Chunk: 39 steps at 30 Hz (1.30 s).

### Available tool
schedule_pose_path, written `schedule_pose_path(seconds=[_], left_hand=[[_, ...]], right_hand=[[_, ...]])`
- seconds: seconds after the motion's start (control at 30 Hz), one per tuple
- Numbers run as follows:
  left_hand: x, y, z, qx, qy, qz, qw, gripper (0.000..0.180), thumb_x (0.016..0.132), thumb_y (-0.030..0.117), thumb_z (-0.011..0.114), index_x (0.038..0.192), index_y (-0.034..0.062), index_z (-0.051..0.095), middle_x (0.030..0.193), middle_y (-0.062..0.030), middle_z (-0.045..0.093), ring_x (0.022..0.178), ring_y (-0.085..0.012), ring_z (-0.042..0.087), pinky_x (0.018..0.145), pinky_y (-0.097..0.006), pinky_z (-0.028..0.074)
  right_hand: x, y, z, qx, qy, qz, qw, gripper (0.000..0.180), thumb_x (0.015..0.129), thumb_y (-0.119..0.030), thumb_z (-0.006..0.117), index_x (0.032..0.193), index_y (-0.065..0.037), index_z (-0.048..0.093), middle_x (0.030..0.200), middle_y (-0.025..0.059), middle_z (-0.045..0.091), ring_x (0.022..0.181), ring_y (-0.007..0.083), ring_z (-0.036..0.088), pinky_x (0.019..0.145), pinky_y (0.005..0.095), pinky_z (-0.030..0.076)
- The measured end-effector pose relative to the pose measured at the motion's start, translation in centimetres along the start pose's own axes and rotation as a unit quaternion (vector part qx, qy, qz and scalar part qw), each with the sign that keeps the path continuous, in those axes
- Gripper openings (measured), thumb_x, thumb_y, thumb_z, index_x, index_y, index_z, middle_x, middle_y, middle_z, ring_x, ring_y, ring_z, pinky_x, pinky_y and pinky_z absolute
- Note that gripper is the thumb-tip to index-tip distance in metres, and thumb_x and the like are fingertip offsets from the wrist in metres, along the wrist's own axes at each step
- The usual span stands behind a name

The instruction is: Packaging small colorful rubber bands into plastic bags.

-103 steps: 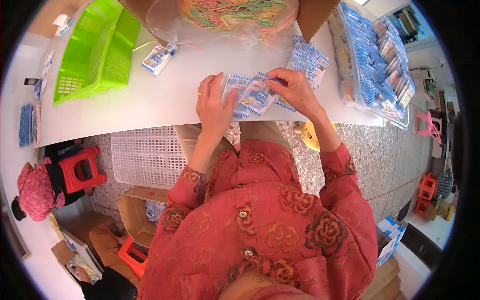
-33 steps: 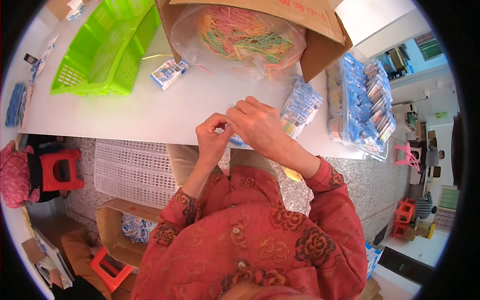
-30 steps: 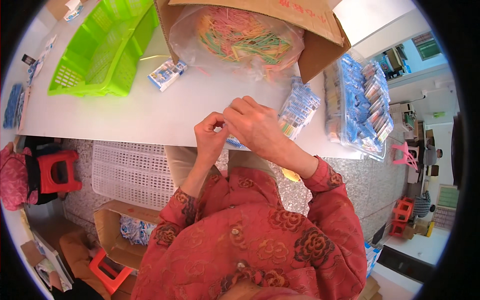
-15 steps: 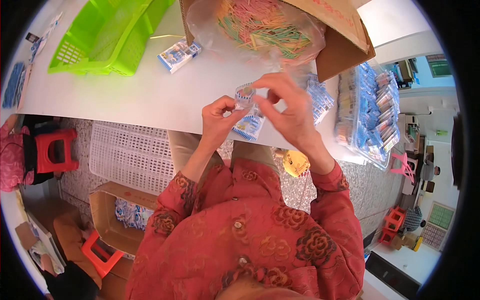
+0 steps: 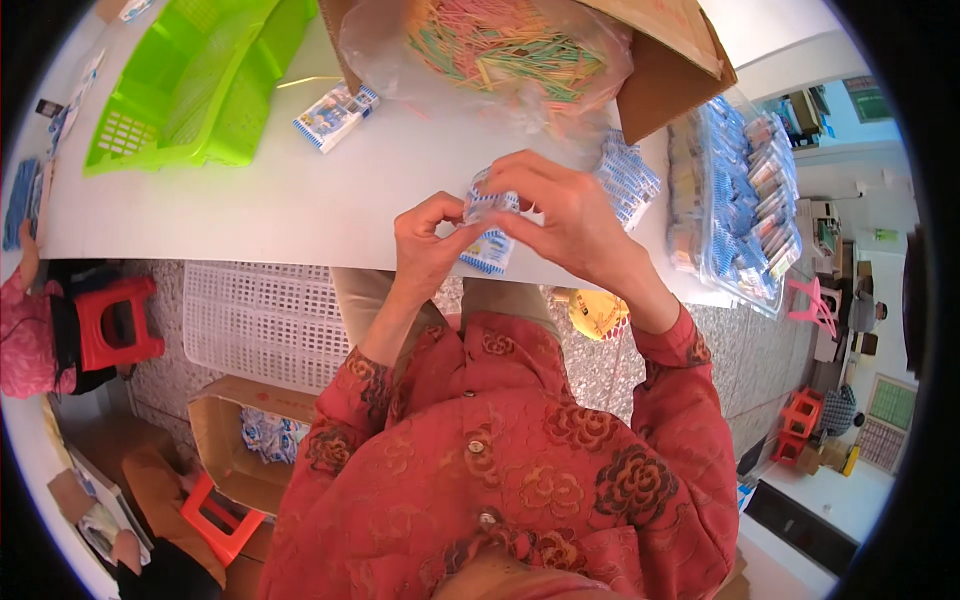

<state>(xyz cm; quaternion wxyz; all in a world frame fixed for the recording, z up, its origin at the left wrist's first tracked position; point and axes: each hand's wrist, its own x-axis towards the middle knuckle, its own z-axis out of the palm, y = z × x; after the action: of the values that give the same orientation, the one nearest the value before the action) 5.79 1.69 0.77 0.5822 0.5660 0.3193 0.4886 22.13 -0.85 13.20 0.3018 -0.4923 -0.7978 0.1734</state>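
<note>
Over the table's near edge, my left hand pinches a small clear-and-blue plastic packet between thumb and fingers. My right hand closes on the same packet from the other side, fingertips at its upper end. The fingers partly hide what is inside. Just below, a blue-and-white packet lies flat at the table edge. A loose stack of striped packets lies to the right of my right hand. Beyond the hands, a clear bag of thin pink, yellow and green sticks sits in a cardboard box.
A green basket and a packet are on the table's left. At right, a clear tray holds rows of filled packets. Below are a white crate, a cardboard box and red stools. Other people sit nearby.
My right hand's fingers have closed in on the packet's open top, where they stood more apart before. The view has shifted slightly. At far left, a person's arm now reaches the table.
</note>
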Motion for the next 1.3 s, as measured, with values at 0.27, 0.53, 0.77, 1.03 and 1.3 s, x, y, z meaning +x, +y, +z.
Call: schedule_pose_path(seconds=[0.27, 0.53, 0.77, 1.03, 1.3], left_hand=[[-0.5, 0.5, 0.5, 0.079, 0.018, 0.049, 0.996, 0.010, 0.072, -0.003, 0.068, 0.079, -0.0008, 0.061, 0.073, -0.0010, 0.059, 0.067, -0.0083, 0.052, 0.062, -0.023, 0.043], [-0.9, 1.2, 0.4, 0.021, 0.004, 0.020, 1.000, 0.009, 0.077, -0.005, 0.063, 0.086, -0.0019, 0.063, 0.081, -0.0038, 0.062, 0.071, -0.0097, 0.054, 0.066, -0.023, 0.045], [-0.8, -0.1, 0.2, 0.024, 0.032, 0.028, 0.999, 0.009, 0.077, -0.005, 0.063, 0.085, -0.0026, 0.063, 0.079, -0.0032, 0.062, 0.072, -0.0086, 0.054, 0.067, -0.023, 0.045], [-0.3, -0.3, 0.4, -0.023, 0.027, 0.013, 0.999, 0.008, 0.076, -0.004, 0.065, 0.083, -0.0016, 0.064, 0.078, -0.0019, 0.062, 0.072, -0.0074, 0.054, 0.066, -0.022, 0.044], [-0.5, -0.6, 0.6, -0.030, 0.013, -0.004, 0.999, 0.006, 0.077, -0.004, 0.066, 0.081, -0.0011, 0.062, 0.076, -0.0004, 0.060, 0.071, -0.0068, 0.053, 0.064, -0.022, 0.043]], right_hand=[[-0.1, 0.2, 2.2, -0.110, -0.005, -0.061, 0.992, 0.013, 0.073, -0.009, 0.066, 0.080, -0.005, 0.056, 0.075, 0.0061, 0.054, 0.070, 0.0261, 0.058, 0.059, 0.0364, 0.047], [-0.4, 0.0, 2.5, -0.124, 0.033, -0.064, 0.990, 0.011, 0.074, -0.008, 0.065, 0.078, -0.005, 0.055, 0.074, 0.0071, 0.053, 0.071, 0.0253, 0.058, 0.059, 0.0366, 0.048], [-0.6, -0.5, 2.5, -0.119, 0.015, -0.043, 0.992, 0.012, 0.075, -0.009, 0.067, 0.079, -0.005, 0.057, 0.077, 0.0068, 0.057, 0.068, 0.0258, 0.060, 0.057, 0.0364, 0.048], [-0.9, -0.5, 2.7, -0.152, 0.051, -0.007, 0.987, 0.012, 0.075, -0.009, 0.067, 0.082, -0.006, 0.058, 0.074, 0.0060, 0.057, 0.067, 0.0260, 0.061, 0.055, 0.0360, 0.049], [-1.4, 0.0, 2.9, -0.182, 0.022, 0.008, 0.983, 0.015, 0.079, -0.008, 0.065, 0.093, -0.007, 0.061, 0.075, 0.0068, 0.059, 0.065, 0.0257, 0.062, 0.054, 0.0355, 0.049]])
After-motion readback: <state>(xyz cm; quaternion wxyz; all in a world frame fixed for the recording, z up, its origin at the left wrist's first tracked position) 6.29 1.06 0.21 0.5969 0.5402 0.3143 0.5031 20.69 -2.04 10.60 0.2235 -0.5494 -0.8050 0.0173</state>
